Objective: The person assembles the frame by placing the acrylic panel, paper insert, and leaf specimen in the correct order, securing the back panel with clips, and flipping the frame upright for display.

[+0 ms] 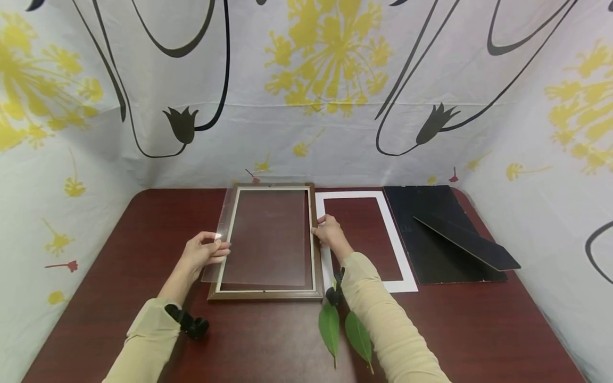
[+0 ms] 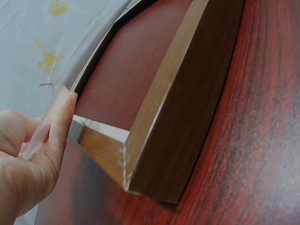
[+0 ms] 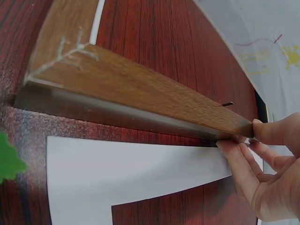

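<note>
Leaves [image 1: 329, 330], two and green, are found nearest on the dark red table [image 1: 254, 340], beside the right arm's pale sleeve [image 1: 388, 314]. A small black device [image 1: 191, 324] is worn at the left wrist. Beyond, a brown wooden frame [image 1: 265, 296] with a pale inner edge is laid flat, left of centre. A clear sheet [image 1: 268, 234] is positioned over it, offset leftward past the frame's left edge; whether its right edge is in contact cannot be told. The sheet's left edge is pinched between thumb and fingers of the left hand [image 1: 203, 250]. The frame's right rail is gripped by the right hand [image 1: 330, 234]. Pale marks [image 3: 70, 56] are noted across a mitred corner; they cannot be read as writing. Rightward, a white mat [image 1: 401, 260] is set just beside the frame, then a black board [image 1: 428, 255] on which a narrower black panel [image 1: 466, 239] is tilted. Behind, white cloth [image 1: 268, 127] is hung, printed with yellow flower heads and dark tulips.
</note>
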`<state>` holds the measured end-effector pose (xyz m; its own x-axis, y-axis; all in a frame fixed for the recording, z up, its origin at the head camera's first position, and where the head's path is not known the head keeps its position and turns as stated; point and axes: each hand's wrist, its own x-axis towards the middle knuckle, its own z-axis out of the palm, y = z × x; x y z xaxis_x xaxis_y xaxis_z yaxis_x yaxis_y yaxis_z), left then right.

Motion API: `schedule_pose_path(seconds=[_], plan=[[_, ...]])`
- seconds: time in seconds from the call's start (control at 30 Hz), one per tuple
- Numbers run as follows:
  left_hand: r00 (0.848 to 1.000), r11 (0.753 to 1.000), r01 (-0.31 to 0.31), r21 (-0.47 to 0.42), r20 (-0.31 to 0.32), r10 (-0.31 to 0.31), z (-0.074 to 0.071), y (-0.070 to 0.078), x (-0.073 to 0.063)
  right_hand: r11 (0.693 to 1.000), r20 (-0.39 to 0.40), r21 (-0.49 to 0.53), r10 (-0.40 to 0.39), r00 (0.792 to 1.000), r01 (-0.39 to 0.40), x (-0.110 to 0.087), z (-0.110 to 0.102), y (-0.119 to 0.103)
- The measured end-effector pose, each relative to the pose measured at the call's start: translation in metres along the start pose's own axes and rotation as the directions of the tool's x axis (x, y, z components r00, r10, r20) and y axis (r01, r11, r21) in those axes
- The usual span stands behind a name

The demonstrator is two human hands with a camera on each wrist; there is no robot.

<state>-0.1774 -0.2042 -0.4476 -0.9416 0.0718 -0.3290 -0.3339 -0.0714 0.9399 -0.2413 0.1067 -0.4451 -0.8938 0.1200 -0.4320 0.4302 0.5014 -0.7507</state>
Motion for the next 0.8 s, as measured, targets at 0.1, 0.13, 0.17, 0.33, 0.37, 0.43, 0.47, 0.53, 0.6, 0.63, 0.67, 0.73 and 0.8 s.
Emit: schedule_pose_path(seconds=[0.1,0.13,0.17,0.33,0.37,0.43,0.47,0.53,0.6,0.63,0.67,0.73,0.8], plan=[[1.0,1.0,0.003,0.027,0.006,-0.003,0.003,-0.001,0.001,1.0,0.001,0.012,0.004,1.0,-0.004,-0.001,0.0,-0.001],[1.0,0.999,0.007,0.036,0.003,-0.007,0.004,-0.001,0.001,1.0,0.002,0.017,0.008,1.0,-0.008,-0.001,0.0,-0.001],[1.0,0.999,0.012,0.043,0.0,-0.012,0.005,-0.001,0.001,1.0,0.003,0.021,0.012,1.0,-0.012,-0.001,0.001,-0.002],[1.0,0.997,0.021,0.077,-0.012,-0.02,0.008,0.0,0.002,0.999,0.008,0.042,0.016,1.0,-0.017,-0.002,0.0,-0.002],[1.0,0.996,0.019,0.081,-0.011,-0.018,0.008,0.0,0.002,0.999,0.008,0.045,0.015,1.0,-0.015,-0.002,0.0,-0.002],[1.0,0.997,0.017,0.079,-0.01,-0.016,0.009,0.0,0.002,0.999,0.009,0.047,0.013,1.0,-0.013,-0.002,0.0,-0.002],[1.0,0.997,0.016,0.078,-0.01,-0.016,0.01,0.0,0.002,0.999,0.01,0.05,0.013,1.0,-0.014,-0.002,-0.001,-0.002],[1.0,0.997,0.014,0.073,-0.005,-0.014,0.011,-0.001,0.003,0.998,0.013,0.053,0.017,1.0,-0.017,-0.002,-0.001,-0.002],[1.0,0.998,0.014,0.066,-0.004,-0.013,0.012,-0.001,0.003,0.998,0.014,0.056,0.018,1.0,-0.019,-0.002,-0.001,-0.001],[1.0,0.998,0.014,0.068,-0.006,-0.013,0.013,-0.001,0.003,0.998,0.015,0.055,0.018,1.0,-0.018,-0.002,-0.001,-0.001],[1.0,0.998,0.013,0.069,-0.008,-0.012,0.013,-0.001,0.003,0.998,0.014,0.054,0.016,1.0,-0.017,-0.003,-0.001,-0.001],[1.0,0.998,0.01,0.067,-0.008,-0.009,0.014,-0.001,0.003,0.999,0.013,0.049,0.013,1.0,-0.014,-0.003,0.0,-0.002],[1.0,0.998,0.01,0.07,-0.017,-0.009,0.015,-0.001,0.003,0.999,0.01,0.042,0.007,1.0,-0.007,-0.004,-0.001,-0.002]])
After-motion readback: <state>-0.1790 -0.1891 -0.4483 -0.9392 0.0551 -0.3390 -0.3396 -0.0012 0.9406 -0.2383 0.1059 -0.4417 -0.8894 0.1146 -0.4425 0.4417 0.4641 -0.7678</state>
